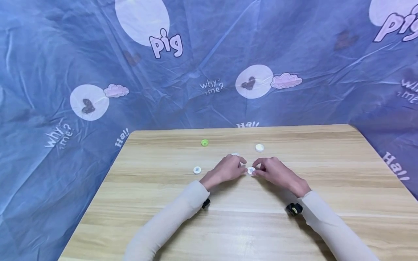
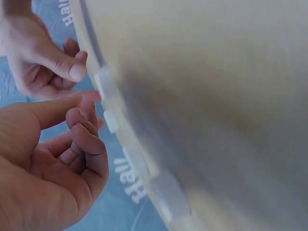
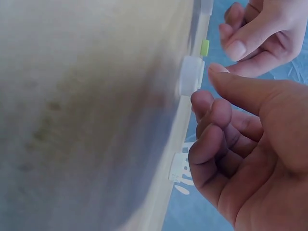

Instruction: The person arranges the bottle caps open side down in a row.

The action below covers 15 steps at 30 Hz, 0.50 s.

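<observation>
A small white round disc (image 1: pixel 251 170) with a greyish centre lies on the table between the two hands. My right hand (image 1: pixel 273 172) has its thumb and forefinger at the disc's right side, the thumb tip overlapping its edge. From the other side my left hand (image 1: pixel 227 168) reaches in, fingers curled, a fingertip right at the disc's left edge. I cannot tell whether the left fingers grip it. In the right wrist view a white piece (image 3: pixel 191 76) shows just beyond the fingertips. Behind the left hand another white disc (image 1: pixel 235 154) is mostly hidden.
On the wooden table (image 1: pixel 228 232), a green round piece (image 1: pixel 204 143) lies at the back. A white disc (image 1: pixel 259 148) sits back right, and a white disc with a grey square (image 1: pixel 197 170) is left of the left hand. A blue printed cloth (image 1: pixel 196 105) hangs behind the table.
</observation>
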{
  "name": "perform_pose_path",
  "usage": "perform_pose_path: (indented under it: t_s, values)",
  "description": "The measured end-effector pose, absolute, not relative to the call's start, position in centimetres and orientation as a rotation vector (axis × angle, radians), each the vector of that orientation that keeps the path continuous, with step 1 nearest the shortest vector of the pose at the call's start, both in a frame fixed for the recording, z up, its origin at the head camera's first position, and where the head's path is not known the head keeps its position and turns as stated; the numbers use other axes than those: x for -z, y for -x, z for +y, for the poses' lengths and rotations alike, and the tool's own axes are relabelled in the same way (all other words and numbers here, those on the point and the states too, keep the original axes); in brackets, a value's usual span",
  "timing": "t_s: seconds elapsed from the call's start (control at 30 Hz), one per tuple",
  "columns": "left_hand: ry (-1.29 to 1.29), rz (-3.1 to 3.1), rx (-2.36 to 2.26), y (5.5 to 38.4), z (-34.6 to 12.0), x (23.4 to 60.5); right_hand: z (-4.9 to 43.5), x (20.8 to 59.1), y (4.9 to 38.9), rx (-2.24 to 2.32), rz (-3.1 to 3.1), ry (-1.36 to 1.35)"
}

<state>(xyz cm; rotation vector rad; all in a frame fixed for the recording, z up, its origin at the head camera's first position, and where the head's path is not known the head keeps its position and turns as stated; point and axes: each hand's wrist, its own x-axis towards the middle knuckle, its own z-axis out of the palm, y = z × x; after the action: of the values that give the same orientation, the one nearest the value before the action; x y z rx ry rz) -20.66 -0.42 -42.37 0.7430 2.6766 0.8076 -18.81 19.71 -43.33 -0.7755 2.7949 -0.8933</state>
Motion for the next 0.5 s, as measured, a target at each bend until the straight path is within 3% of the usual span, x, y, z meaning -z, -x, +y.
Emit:
perform_pose_path:
  t_s: [0.5]
  values:
    - [-0.556, 2.734, -0.864, 23.6, -4.6, 41.4, 18.4, 42.3, 21.5, 0.823, 2.805, 0.847]
